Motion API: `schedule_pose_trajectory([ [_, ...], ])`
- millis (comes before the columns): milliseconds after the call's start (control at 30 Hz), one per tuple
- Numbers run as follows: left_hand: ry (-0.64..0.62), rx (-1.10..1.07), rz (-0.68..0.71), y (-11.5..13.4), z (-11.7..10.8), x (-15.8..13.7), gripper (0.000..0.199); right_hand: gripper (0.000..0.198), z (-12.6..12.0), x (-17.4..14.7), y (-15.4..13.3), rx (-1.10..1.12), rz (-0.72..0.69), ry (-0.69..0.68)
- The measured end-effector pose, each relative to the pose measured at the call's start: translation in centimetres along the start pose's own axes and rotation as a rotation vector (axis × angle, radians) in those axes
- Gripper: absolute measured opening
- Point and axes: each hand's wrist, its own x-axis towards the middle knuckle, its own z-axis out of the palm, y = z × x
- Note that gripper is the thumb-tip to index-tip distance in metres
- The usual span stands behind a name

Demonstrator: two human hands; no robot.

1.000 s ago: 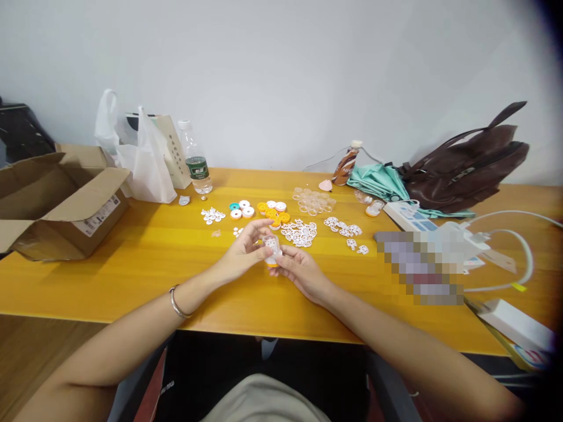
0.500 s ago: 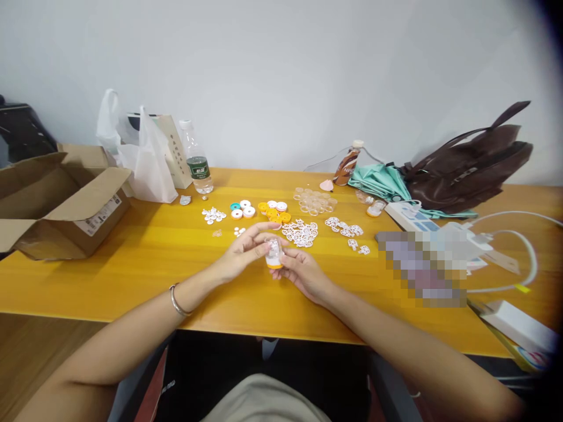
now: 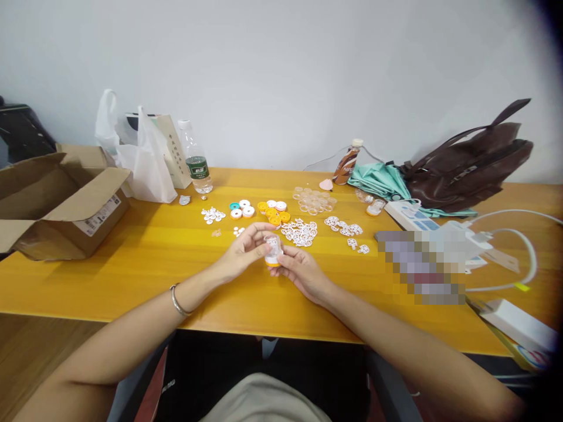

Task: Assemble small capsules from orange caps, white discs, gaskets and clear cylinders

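Above the table's front half, a small clear plastic container with a white and orange base (image 3: 273, 252) is held between both hands. The thumb and fingers of my left hand (image 3: 248, 249) close round its clear upper part. My right hand (image 3: 303, 269) grips the base from the right, thumb in front. Just beyond the hands lie orange and white round caps (image 3: 275, 218) and a heap of white cut-out plastic discs (image 3: 301, 232). Clear plastic cups (image 3: 313, 200) stand behind that heap.
To the left are an open cardboard box (image 3: 65, 205), a white plastic bag (image 3: 145, 164) and a water bottle (image 3: 197, 161). A brown bag (image 3: 475, 170), a power strip (image 3: 407, 217) and white cables (image 3: 534, 252) occupy the right. Small white discs (image 3: 213, 215) lie left of the caps.
The clear container has tilted slightly in the fingers, its top leaning a little to the left. Both hands stay in nearly the same place.
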Motion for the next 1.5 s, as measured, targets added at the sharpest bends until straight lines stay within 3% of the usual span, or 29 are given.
schedule_pose_trajectory([
  [67, -0.032, -0.061, -0.052, -0.1, 0.0, 0.0, 0.039, 0.020, 0.0, 0.0, 0.0, 0.005, -0.004, -0.001],
  [200, 0.069, 0.012, -0.008, -0.1, 0.0, 0.0, 0.034, 0.021, 0.0, 0.0, 0.0, 0.006, 0.003, 0.018],
  [267, 0.052, 0.019, -0.041, 0.0, 0.0, 0.0, 0.030, 0.021, 0.0, 0.0, -0.1, 0.006, 0.004, 0.018],
  [333, 0.018, -0.004, -0.072, 0.1, 0.0, 0.0, 0.036, 0.021, 0.0, 0.0, -0.1, 0.002, 0.000, 0.022],
  [500, 0.033, 0.016, 0.011, 0.2, -0.1, 0.1, 0.051, 0.023, 0.0, 0.0, -0.1, -0.004, 0.002, 0.037],
  [600, 0.017, -0.027, -0.006, 0.1, -0.2, 0.2, 0.045, 0.023, 0.0, 0.0, -0.1, -0.011, -0.014, 0.030],
  [800, 0.051, 0.144, -0.033, -0.1, 0.1, 0.0, 0.023, 0.024, 0.0, 0.0, 0.0, -0.069, -0.001, 0.024],
  [1033, 0.054, 0.069, 0.019, 0.0, 0.7, -0.4, 0.030, 0.026, -0.1, 0.1, 0.2, -0.148, -0.079, -0.011],
  [1233, 0.162, 0.097, 0.050, 0.0, 1.2, -0.5, 0.024, 0.030, 0.1, 0.0, 0.5, -0.116, -0.061, -0.018],
  [1500, -0.068, 0.036, -0.044, 0.7, 0.5, -0.3, 0.033, 0.035, 0.1, -0.1, 0.8, -0.047, -0.009, -0.068],
])
